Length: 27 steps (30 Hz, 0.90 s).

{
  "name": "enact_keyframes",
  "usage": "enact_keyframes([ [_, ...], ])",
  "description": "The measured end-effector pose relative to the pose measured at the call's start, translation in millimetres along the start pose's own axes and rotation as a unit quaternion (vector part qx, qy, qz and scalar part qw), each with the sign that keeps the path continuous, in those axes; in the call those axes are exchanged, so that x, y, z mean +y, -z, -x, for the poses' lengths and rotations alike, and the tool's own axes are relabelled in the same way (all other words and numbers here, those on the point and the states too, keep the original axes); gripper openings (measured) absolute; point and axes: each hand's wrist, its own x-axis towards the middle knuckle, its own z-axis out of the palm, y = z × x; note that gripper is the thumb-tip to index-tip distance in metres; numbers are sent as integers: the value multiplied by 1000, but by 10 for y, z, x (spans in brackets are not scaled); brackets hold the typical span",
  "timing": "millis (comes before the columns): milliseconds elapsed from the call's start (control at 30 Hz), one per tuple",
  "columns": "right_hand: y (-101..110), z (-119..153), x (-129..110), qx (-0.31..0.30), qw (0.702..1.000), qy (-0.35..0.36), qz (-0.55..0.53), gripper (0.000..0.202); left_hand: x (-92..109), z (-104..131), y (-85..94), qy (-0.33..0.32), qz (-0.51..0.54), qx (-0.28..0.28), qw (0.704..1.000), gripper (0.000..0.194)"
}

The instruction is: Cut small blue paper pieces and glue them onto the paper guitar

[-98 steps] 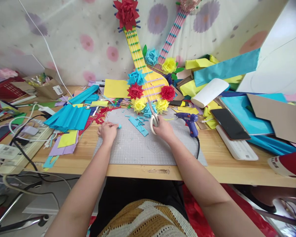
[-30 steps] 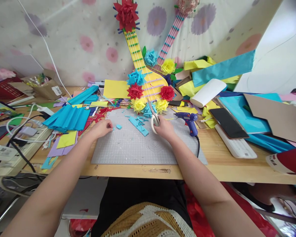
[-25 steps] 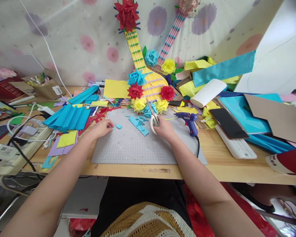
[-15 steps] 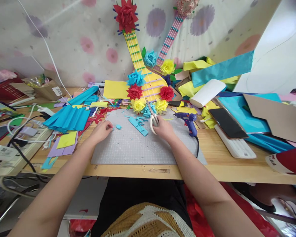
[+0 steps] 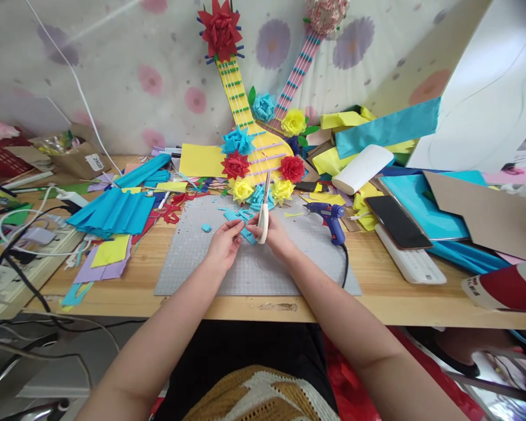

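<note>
White-handled scissors [image 5: 263, 221] stand blades up in my right hand [image 5: 277, 237], whose fingers are closed round the handles. Beside it, my left hand [image 5: 224, 242] pinches something too small to make out, its fingertips nearly meeting those of my right hand. Both hands are over a grey cutting mat [image 5: 193, 263]. Blue paper scraps [image 5: 246, 234] lie partly hidden behind the fingers, and a small blue piece [image 5: 206, 228] rests alone to the left. Behind them leans a yellow paper guitar [image 5: 269, 153] with red, blue and yellow paper flowers.
A blue glue gun [image 5: 331, 219] lies at the mat's right, its cable running toward the front. Further right are a black phone [image 5: 397, 222], a white keyboard [image 5: 409, 257] and a red and white cup [image 5: 508, 286]. Folded blue paper [image 5: 116, 210] and a power strip [image 5: 56, 257] are on the left.
My left hand has moved right, from beside the small blue piece to my right hand. The scissors have turned more upright. The view has shifted slightly.
</note>
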Motion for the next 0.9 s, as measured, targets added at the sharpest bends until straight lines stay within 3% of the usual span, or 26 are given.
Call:
enact_keyframes([
  [133, 31, -34, 37, 16, 1000, 1, -10, 50, -46, 4, -14, 15, 7, 11, 1000, 14],
  [267, 64, -56, 47, 18, 1000, -11, -2, 51, 64, -22, 70, -7, -110, -32, 993, 18],
  [400, 74, -48, 36, -16, 999, -15, 24, 51, 267, -63, 138, -94, -289, -76, 950, 29],
  [567, 62, -38, 63, -53, 998, -23, 34, 52, 374, -82, 161, -94, -389, -125, 908, 29],
  [633, 80, -52, 77, -46, 998, -18, 46, 51, 422, -104, 197, -100, -396, -106, 907, 27],
  [767, 177, -106, 96, 17, 996, 19, 89, 49, 635, -214, 357, -142, -378, 22, 915, 23],
  [833, 231, -132, 104, 43, 993, 28, 108, 46, 754, -280, 455, -136, -374, 80, 914, 22],
  [900, 268, -150, 116, 62, 990, 29, 124, 42, 837, -337, 538, -113, -394, 100, 907, 23],
])
